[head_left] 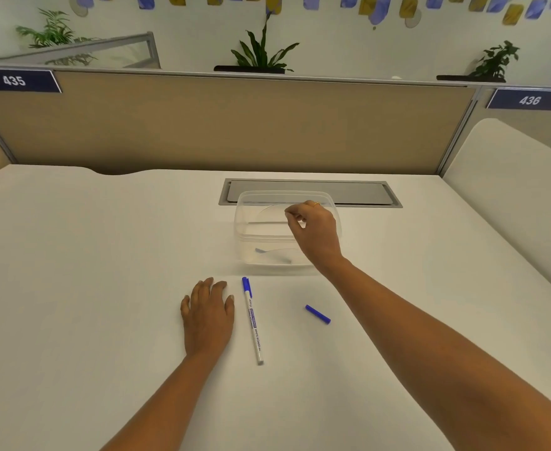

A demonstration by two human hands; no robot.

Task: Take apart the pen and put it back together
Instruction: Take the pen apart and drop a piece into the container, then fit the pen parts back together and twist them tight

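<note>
the pen (pixel 253 323) lies mid-table toward the near edge, a loose blue piece (pixel 317 314) apart on its right. left hand (pixel 207 315) rests flat, fingers loosely together. right hand (pixel 314 231) hangs over the clear container (pixel 251 222), fingertips pinched; contents unclear. lower it before releasing.

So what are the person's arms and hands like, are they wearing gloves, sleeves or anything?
No gloves and no sleeves in view: both forearms are bare right up to the bottom edge of the picture. The left hand wears nothing that shows, no ring, watch or bracelet. The right hand has a thin gold-coloured ring on one finger. Neither wrist has a band.
</note>
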